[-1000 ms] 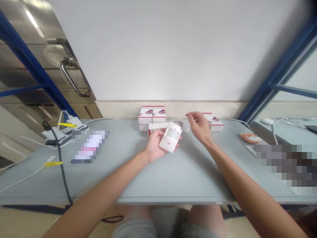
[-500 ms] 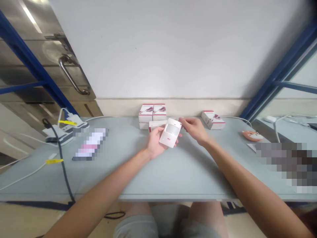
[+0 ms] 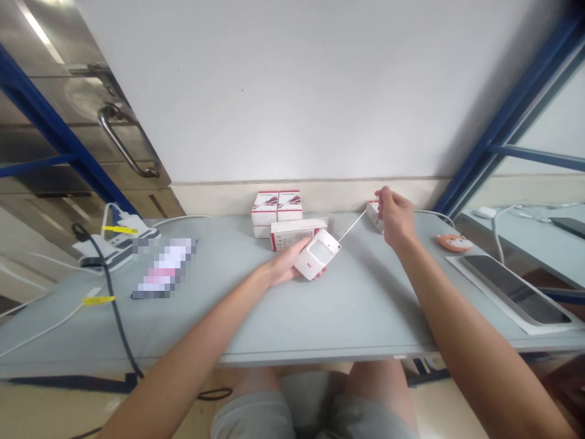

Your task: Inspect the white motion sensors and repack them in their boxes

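Note:
My left hand (image 3: 286,267) is wrapped round a white motion sensor (image 3: 315,259), a flat rounded case with a curved lens window and a small red mark. The sensor is held tilted above the table, its top toward the upper right. From its top right corner a thin, light-coloured antenna (image 3: 353,225) runs up toward my right hand (image 3: 395,214). The fingers of that hand are closed in a pinch at the antenna's far end; the tip is hidden by them. Behind the sensor lies an opened white and red box (image 3: 292,235).
Small white and red boxes (image 3: 276,204) are stacked by the wall, and another box (image 3: 375,214) stands partly behind my right hand. On the left are a power strip (image 3: 119,247), cables and a blurred-out phone (image 3: 164,268). A tablet-like device (image 3: 516,288) and an orange object (image 3: 454,242) lie right.
My right hand has moved up and right, away from the sensor's corner, and the antenna now shows drawn out between them. The sensor has tilted further to the right in my left hand.

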The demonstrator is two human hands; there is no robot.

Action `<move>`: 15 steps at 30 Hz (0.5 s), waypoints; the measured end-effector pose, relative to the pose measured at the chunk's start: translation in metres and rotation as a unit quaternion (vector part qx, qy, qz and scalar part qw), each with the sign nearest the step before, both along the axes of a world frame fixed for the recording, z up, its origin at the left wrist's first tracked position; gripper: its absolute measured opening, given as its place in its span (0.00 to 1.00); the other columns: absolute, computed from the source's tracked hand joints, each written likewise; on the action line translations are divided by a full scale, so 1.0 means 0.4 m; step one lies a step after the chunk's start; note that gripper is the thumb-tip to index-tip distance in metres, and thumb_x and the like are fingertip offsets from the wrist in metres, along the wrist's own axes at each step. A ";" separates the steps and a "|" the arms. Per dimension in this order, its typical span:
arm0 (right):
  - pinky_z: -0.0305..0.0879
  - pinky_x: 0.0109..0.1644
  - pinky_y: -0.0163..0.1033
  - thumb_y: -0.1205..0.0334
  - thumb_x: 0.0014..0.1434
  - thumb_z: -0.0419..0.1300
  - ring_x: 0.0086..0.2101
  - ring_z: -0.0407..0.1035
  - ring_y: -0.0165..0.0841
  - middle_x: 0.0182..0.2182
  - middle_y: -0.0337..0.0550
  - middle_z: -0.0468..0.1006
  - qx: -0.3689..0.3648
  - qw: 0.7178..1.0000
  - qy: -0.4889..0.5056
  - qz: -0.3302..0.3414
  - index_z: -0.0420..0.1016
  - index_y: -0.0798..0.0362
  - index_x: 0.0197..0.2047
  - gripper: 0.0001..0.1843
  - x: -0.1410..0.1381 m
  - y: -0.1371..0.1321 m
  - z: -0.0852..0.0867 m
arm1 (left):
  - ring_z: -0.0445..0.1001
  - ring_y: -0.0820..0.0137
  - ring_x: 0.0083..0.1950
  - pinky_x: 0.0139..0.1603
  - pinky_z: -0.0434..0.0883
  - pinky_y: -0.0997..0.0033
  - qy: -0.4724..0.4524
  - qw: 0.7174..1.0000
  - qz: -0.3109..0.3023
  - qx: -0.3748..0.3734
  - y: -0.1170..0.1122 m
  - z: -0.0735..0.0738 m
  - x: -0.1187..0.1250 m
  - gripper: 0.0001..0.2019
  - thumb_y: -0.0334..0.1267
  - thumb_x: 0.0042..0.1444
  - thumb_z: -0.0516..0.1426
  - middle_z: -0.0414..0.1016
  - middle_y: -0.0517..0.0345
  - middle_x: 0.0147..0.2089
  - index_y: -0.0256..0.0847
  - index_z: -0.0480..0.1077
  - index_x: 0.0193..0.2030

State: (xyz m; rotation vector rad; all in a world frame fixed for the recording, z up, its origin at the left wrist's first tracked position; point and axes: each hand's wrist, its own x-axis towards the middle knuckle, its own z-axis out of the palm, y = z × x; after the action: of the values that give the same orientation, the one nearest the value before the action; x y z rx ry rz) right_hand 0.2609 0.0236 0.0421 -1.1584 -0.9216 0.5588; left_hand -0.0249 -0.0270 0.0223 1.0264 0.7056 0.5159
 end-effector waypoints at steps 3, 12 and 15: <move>0.54 0.22 0.33 0.38 0.60 0.67 0.21 0.54 0.24 0.21 0.30 0.60 0.023 0.999 0.036 -0.023 0.79 0.53 0.35 0.23 0.024 0.009 -0.004 | 0.79 0.62 0.40 0.43 0.73 0.64 0.015 1.000 -0.023 0.000 0.002 0.013 -0.013 0.28 0.62 0.68 0.55 0.81 0.45 0.41 0.36 0.76 0.54; 0.53 0.20 0.28 0.46 0.64 0.66 0.19 0.52 0.21 0.24 0.29 0.60 0.027 0.989 0.125 -0.068 0.78 0.54 0.34 0.18 0.100 0.021 -0.008 | 0.79 0.61 0.41 0.43 0.70 0.63 0.030 0.997 -0.077 -0.002 0.019 0.011 -0.047 0.30 0.63 0.68 0.55 0.81 0.44 0.43 0.36 0.75 0.57; 0.53 0.20 0.29 0.44 0.63 0.67 0.19 0.53 0.20 0.24 0.30 0.61 0.033 0.991 0.114 -0.058 0.78 0.54 0.34 0.20 0.103 0.019 -0.011 | 0.79 0.61 0.41 0.43 0.70 0.63 0.030 0.995 -0.091 -0.008 0.025 0.007 -0.053 0.30 0.63 0.69 0.54 0.81 0.43 0.43 0.36 0.75 0.58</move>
State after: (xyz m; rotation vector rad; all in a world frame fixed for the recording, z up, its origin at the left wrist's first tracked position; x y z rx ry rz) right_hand 0.3020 0.0312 0.0375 -1.0575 -0.6673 0.5492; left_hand -0.0460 -0.0170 0.0250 1.0818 0.6607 0.3230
